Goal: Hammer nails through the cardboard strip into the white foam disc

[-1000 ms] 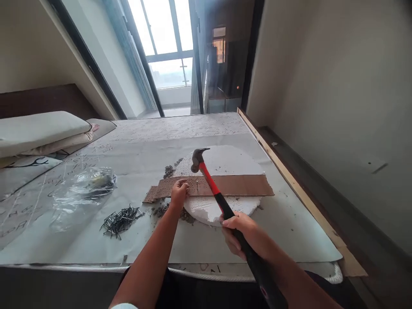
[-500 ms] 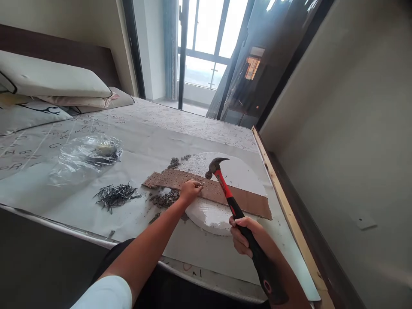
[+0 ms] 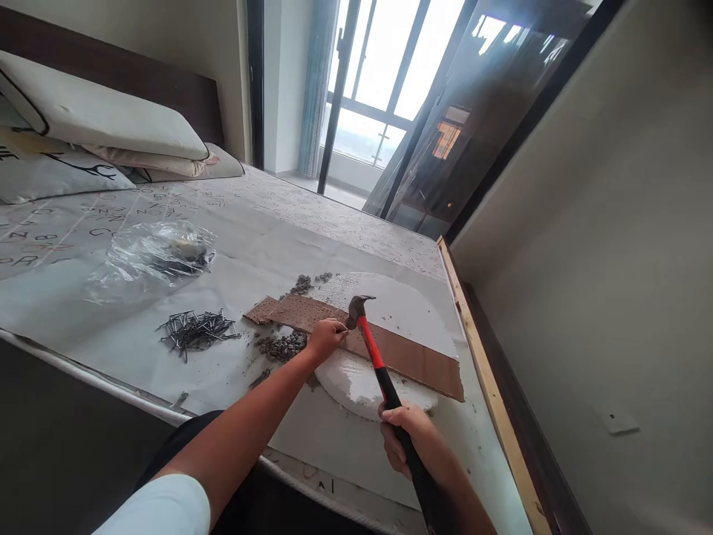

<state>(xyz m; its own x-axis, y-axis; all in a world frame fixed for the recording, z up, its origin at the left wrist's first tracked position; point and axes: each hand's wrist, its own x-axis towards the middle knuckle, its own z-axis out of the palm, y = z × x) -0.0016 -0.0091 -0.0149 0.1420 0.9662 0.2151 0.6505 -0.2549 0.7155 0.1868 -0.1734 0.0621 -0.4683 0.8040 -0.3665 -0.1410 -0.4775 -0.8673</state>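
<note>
My right hand (image 3: 404, 435) is wrapped round the black grip of a claw hammer (image 3: 372, 343) with a red and black handle. Its dark head is low over a brown board (image 3: 412, 355), close beside my left fingertips. My left hand (image 3: 327, 338) is closed in a pinch at the board's near edge, on what looks like a nail (image 3: 346, 330), mostly hidden by the fingers. Rows of small holes or nail points dot the board's left part. Beneath the board lies a white foam disc (image 3: 362, 386). To the left, a pile of loose nails (image 3: 197, 331) rests on the sheet.
Grey rubble (image 3: 287, 346) lies beside the board, with more crumbs behind it. A clear plastic bag (image 3: 150, 256) sits on the covered bed at left, near pillows (image 3: 111, 119). A wooden strip (image 3: 484, 371) runs along the right edge by the wall.
The hammer has swung down and left, its head now right next to my left fingers. My left hand keeps its pinch at the board. The view has tilted slightly.
</note>
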